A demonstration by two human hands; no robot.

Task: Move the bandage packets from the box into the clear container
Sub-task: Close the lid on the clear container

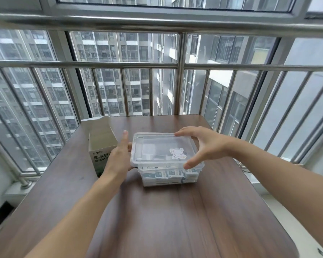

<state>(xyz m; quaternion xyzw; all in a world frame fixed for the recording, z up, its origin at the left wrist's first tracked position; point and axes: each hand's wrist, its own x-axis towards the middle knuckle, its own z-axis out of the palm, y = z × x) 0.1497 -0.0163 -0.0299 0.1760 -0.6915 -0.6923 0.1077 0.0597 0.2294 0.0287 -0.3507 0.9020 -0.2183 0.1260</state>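
Both bare forearms extend forward from the lower corners of the view. The left hand is held edge-on, fingers straight and together, thumb side uppermost. The right hand is spread wide, palm down, its fingers reaching forward, its thumb angled back.

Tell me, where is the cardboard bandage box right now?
In the head view the box stands open on the wooden table, at its far left, just left of the clear container and partly behind the left hand.
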